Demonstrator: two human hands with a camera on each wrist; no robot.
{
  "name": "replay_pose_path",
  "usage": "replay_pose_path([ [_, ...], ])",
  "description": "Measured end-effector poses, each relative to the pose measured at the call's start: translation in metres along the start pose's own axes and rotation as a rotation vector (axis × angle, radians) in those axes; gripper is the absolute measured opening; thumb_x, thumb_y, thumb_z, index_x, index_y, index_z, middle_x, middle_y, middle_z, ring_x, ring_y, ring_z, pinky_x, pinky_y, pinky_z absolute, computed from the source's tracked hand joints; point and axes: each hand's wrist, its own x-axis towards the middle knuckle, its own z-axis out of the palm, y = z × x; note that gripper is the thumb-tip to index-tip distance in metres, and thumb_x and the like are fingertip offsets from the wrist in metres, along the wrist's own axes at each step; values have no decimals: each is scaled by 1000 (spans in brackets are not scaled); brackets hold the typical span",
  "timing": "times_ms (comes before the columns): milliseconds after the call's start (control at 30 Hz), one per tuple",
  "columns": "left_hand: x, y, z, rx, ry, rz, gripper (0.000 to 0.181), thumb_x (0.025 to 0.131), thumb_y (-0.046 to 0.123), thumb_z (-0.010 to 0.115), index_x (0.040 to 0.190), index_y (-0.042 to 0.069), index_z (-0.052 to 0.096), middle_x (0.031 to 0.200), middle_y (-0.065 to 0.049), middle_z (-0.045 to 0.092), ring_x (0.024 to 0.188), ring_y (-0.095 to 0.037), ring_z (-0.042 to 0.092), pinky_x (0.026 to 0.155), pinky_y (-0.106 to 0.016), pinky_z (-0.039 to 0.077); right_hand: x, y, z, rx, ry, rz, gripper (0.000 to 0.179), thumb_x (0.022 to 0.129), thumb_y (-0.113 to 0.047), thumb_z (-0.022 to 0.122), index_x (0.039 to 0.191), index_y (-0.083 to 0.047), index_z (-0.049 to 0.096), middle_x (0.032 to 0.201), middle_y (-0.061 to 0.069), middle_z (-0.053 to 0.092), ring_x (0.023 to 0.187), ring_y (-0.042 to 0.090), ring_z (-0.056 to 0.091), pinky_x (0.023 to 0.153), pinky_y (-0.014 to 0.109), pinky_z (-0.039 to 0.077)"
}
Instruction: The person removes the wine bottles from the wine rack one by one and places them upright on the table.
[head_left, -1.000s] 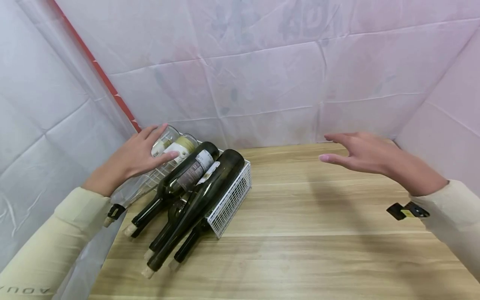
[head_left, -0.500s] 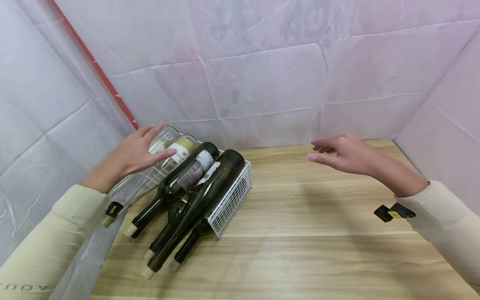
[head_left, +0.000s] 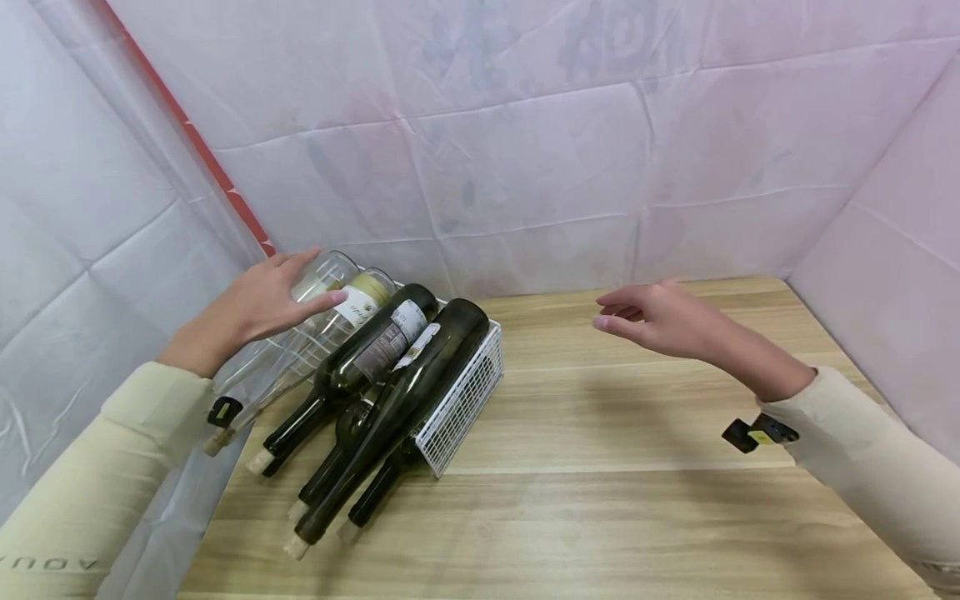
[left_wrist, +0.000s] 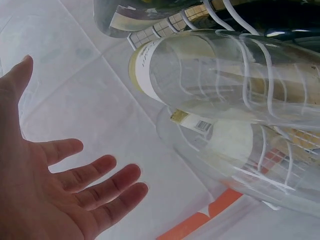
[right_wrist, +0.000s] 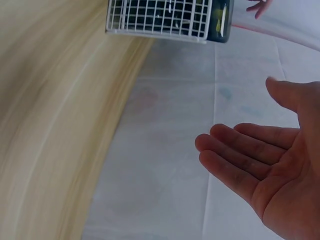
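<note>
My left hand [head_left: 262, 304] hovers over the clear glass bottles, fingers spread and holding nothing. In the left wrist view a clear bottle with a white label [left_wrist: 200, 75] and a second clear bottle [left_wrist: 235, 150] lie beyond its fingertips. To their right in the head view, several dark green wine bottles [head_left: 427, 367] lie on their sides in a white wire basket [head_left: 468, 408], corked necks pointing toward me. My right hand [head_left: 652, 317] is held above the table to the right of the basket. Its fingers are loosely bent, with nothing in them.
A wooden table [head_left: 585, 517] spreads under everything. White sheeting [head_left: 525, 167] rises behind it and at both sides, close to the basket's back end. A red strip [head_left: 202, 158] runs down the left corner. Corks [head_left: 296, 546] and bottle necks stick out past the basket's front.
My right hand has moved left, nearer the basket, and its fingers have bent a little more. The left hand has shifted slightly left. The bottles and basket stay put.
</note>
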Motion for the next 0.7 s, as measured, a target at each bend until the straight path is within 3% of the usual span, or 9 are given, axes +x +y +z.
replay_pose_path([
  [400,7,-10,-2,-34,33,13,94,96,73,51,163,9,33,143,-31,58,129,-47,58,108,-73,41,9,-14,30,116,25,21,37,104,-33,61,125,-4,73,114,12,79,104,26,76,87,47,63],
  [533,9,-12,-4,-48,41,15,94,96,73,51,161,7,36,138,-31,61,124,-44,61,103,-71,45,14,-21,39,192,-3,74,35,104,-31,62,125,-6,74,111,10,80,100,23,77,84,44,63],
  [700,13,-12,-6,-57,49,19,93,96,72,52,160,6,38,136,-31,63,121,-43,63,101,-68,48,22,-29,48,313,-47,84,29,102,-25,63,118,-4,76,99,7,81,89,16,76,76,35,63],
])
